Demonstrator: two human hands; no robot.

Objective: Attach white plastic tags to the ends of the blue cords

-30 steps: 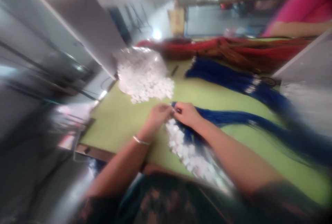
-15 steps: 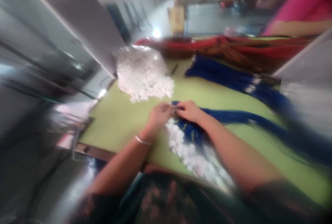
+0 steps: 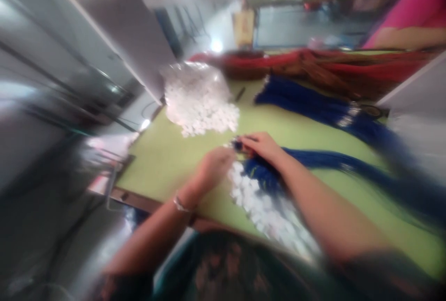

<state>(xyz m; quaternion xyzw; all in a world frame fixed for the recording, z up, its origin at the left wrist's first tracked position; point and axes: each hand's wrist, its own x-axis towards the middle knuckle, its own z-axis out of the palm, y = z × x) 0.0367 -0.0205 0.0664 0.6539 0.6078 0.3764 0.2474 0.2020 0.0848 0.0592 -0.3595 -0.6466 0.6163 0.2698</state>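
My right hand (image 3: 256,145) is closed around the end of a bundle of blue cords (image 3: 310,157), which trails off to the right across the table. Just left of it, my left hand (image 3: 216,164) is blurred, its fingers curled together; what they hold, if anything, is too small to tell. Under and in front of my hands lie more blue cords (image 3: 263,175) with many small white pieces (image 3: 265,212) spread along them toward the table's near edge. Whether those pieces are fixed to the cords I cannot tell.
A clear plastic bag (image 3: 198,87) spills small white pieces on the green tabletop (image 3: 153,157). Another blue cord bundle (image 3: 303,101) lies farther back, with red and brown cords (image 3: 313,66) behind it. A person's pink sleeve (image 3: 414,10) shows at the back right.
My left hand has drawn slightly down and away from my right fingertips, which stay on the blue bundle. The whole view has shifted a little.
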